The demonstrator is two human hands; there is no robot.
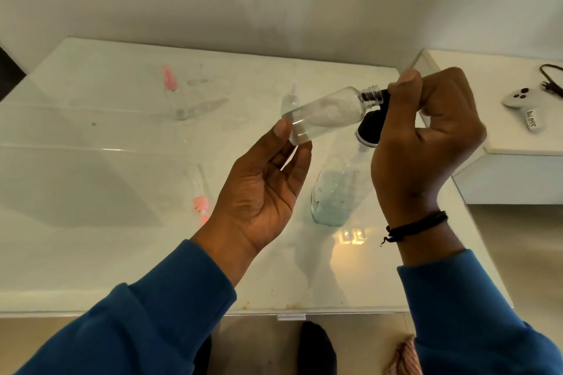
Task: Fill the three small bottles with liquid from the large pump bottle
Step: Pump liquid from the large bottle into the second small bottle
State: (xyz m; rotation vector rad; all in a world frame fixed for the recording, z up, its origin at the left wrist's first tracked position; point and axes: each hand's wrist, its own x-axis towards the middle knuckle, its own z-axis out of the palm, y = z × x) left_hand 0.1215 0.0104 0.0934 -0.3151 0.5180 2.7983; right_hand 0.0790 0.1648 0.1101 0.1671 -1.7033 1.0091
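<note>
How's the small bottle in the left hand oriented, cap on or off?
Tipped nearly horizontal, cap off. The small bottle has bare neck threads pointing right at the pump nozzle under the right hand; the left hand pinches its base.

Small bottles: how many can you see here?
3. One clear small bottle is pinched in the left hand; one pink-capped bottle stands far left; another pink-capped one lies nearer. A faint fourth may stand behind.

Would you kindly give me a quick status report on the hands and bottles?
Left hand holds small clear bottle by its base, tilted, uncapped. Right hand on black pump head of large bottle. Nothing blocking.
</note>
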